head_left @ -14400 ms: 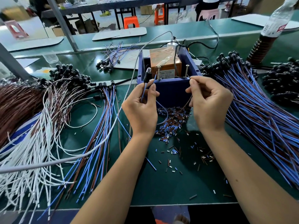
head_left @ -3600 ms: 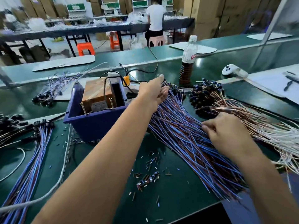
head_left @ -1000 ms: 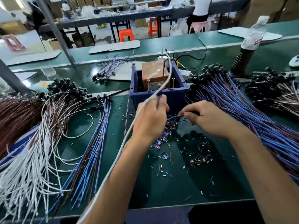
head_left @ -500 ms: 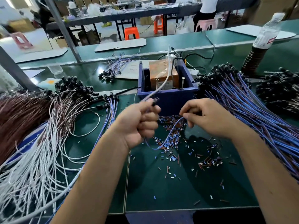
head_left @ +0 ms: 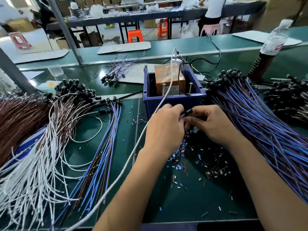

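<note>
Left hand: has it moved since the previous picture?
Yes. The left hand moved right, from the left corner of the blue box to the middle of its front, meeting the right hand.

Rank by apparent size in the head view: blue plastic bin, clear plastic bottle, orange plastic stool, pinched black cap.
1. Blue plastic bin
2. Clear plastic bottle
3. Orange plastic stool, far off
4. Black cap, nearest

Is a green bench (head_left: pixel 191 202); bears a blue bin (head_left: pixel 188 99) at centre, a blue-brown wire bundle (head_left: pixel 266 130) right, white wires (head_left: pixel 33 180) left, cut insulation bits (head_left: pixel 215 170) in front.
</note>
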Motion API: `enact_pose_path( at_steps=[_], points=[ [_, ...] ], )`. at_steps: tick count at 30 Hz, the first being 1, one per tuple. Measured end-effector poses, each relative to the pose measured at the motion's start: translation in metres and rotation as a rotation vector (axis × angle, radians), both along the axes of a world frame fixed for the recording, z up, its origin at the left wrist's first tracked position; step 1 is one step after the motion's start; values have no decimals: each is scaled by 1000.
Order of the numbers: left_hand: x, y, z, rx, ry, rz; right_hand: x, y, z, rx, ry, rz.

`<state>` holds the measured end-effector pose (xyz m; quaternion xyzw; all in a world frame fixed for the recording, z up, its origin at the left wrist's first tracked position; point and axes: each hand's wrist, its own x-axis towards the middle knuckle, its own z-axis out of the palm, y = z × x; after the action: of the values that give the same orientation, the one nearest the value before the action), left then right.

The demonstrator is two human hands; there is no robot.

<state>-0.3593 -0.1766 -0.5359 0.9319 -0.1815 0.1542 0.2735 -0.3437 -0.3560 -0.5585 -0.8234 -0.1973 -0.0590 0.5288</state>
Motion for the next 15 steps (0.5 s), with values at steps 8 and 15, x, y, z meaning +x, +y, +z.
enact_pose_path(
  at_steps=[8, 15],
  points=[
    [6, 7, -18, -68, -245, -99, 0, -7, -14, 237, 48, -141],
    [11, 14, -34, -133, -253, -105, 2, -6, -21, 303, 80, -203]
  ],
)
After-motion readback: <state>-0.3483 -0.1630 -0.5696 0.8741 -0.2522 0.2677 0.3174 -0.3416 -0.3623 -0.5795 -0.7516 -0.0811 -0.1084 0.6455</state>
